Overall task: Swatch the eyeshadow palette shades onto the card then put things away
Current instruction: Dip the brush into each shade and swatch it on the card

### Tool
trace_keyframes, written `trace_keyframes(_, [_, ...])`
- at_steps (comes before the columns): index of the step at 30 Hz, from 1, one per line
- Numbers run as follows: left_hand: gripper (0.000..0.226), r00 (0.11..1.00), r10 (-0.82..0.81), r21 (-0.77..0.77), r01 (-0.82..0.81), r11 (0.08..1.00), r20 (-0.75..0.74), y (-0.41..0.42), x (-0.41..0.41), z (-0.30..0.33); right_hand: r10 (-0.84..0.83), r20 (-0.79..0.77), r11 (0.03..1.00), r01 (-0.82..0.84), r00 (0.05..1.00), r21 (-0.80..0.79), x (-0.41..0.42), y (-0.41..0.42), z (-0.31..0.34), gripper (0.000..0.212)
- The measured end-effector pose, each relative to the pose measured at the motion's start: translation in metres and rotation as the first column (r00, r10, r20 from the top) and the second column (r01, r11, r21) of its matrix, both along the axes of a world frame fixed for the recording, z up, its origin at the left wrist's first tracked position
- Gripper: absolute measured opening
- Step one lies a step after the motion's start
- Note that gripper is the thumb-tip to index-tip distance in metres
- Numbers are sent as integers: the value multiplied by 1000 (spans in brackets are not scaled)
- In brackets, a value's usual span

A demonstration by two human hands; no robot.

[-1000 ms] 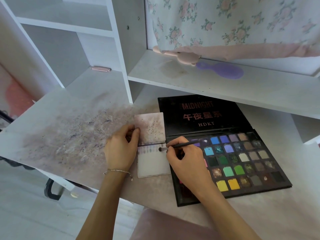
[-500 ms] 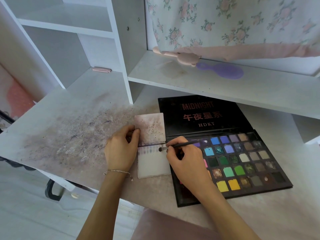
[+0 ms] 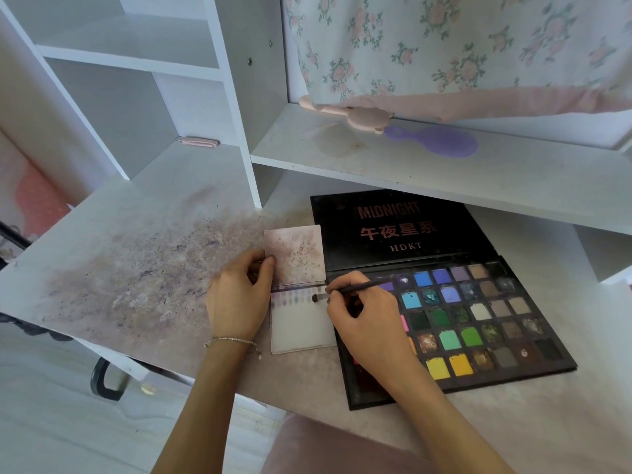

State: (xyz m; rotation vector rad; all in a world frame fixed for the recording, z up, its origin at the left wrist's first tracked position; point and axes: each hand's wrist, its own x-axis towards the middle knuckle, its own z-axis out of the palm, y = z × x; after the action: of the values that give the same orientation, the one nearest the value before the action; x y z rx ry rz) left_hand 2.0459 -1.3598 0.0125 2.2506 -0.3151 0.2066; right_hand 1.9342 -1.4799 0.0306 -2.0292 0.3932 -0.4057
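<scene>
While my right hand (image 3: 367, 314) pinches the brush (image 3: 345, 291), its tip on the card (image 3: 302, 328) beside the open eyeshadow palette (image 3: 478, 323), my left-hand fingers (image 3: 265, 268) press the card to the worktop (image 3: 136, 268). One row of swatches is down; most shades and tidying remain.

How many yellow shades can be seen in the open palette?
2. Both sit side by side in the front row of the palette: one lemon yellow pan, one deeper yellow pan right of it. The right hand may hide more.
</scene>
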Motion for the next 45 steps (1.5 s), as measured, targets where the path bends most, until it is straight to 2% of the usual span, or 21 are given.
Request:
trace_keyframes(5, [13,1000,-3,-2,3,1000,-10,0,0,0,-70,93,984,53,993,167,-5,-6,5,20])
trace_keyframes(10, [15,1000,-6,0,6,1000,0,0,1,-1,-224,202,968,194,953,161,-23,-34,12,27])
trace_keyframes(15, [15,1000,11,-7,-11,1000,7,0,1,-2,-427,174,900,398,887,177,-55,-77,8,27])
trace_keyframes(18, [16,1000,-2,4,2,1000,18,0,1,-3,-538,185,843,526,823,109,-70,-99,5,26])
trace_keyframes(23, [15,1000,-1,7,1,1000,24,-1,1,-2,-702,153,701,713,695,-24,-86,-123,-3,12])
trace_keyframes(29, [16,1000,-7,7,7,1000,19,-1,1,-3,-731,142,669,742,667,-43,-86,-125,-7,11])
trace_keyframes(45, [20,1000,-3,18,4,1000,-31,-1,1,-3,-714,146,685,726,685,-53,-86,-127,-11,12])
